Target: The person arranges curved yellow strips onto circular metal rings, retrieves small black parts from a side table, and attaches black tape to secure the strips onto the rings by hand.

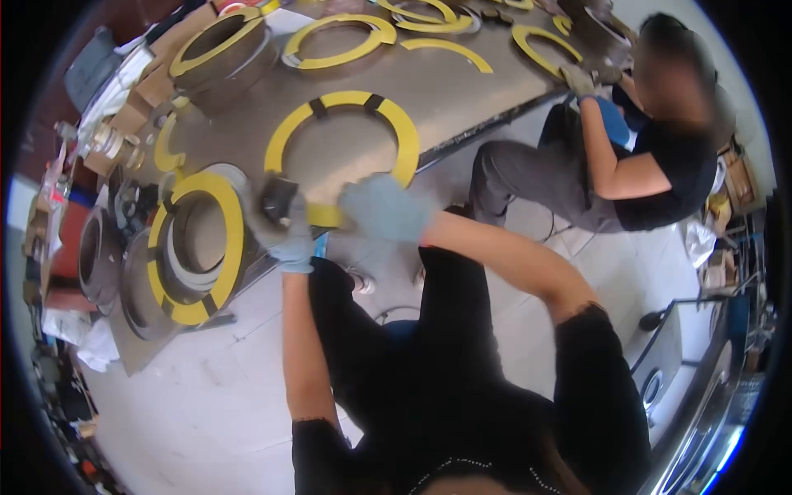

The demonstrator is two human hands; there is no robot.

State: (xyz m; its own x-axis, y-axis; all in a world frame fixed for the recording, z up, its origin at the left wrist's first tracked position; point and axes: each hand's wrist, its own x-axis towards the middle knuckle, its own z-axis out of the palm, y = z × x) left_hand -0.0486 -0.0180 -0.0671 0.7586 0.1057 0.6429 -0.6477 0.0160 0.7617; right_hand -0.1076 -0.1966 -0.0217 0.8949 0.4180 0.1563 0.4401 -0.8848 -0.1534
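A yellow ring with dark segments point(285, 140) lies at the table's near edge in front of me. At its near left side my gloved left hand point(289, 241) is closed around a small dark block point(279, 198), whose exact kind I cannot make out. My gloved right hand point(386, 209) is over the ring's near right part, smeared by motion, so its fingers and anything in them cannot be read. Left of my left hand, a second yellow ring point(230, 247) with dark segments rests on a grey metal ring, partly past the table edge.
The metal table point(437, 107) carries several more yellow rings and a loose yellow arc point(450, 51). At the back left stands a thick metal ring point(227, 78) topped in yellow. A gloved co-worker point(652, 157) sits at the right, hands at another yellow ring point(528, 54).
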